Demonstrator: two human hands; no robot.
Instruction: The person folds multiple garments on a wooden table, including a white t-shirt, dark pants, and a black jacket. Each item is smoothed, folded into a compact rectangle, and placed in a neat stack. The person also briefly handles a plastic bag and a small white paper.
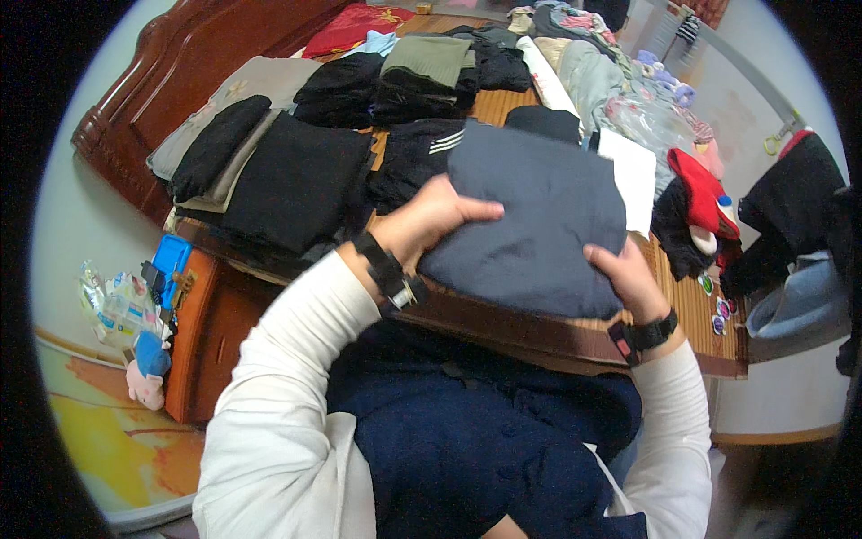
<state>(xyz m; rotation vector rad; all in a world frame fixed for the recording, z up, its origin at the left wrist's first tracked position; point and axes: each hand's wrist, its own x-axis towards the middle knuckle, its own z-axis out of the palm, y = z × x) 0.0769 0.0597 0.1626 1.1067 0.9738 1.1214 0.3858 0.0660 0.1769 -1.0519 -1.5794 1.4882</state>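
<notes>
A folded dark blue-grey garment is held up in front of me, above the near edge of the bed. My left hand grips its left side, thumb on top and fingers hidden beneath. On its right side my right hand holds it the same way. Behind its upper left lies a folded black garment with white stripes, partly covered. Beyond it is another folded black garment. To the left, a broad folded black garment lies beside a rolled black one.
Folded black clothes and an olive ribbed garment lie farther back. At right are a white item, a red garment and heaped bedding. An orange-brown cabinet stands below left, near a plush toy.
</notes>
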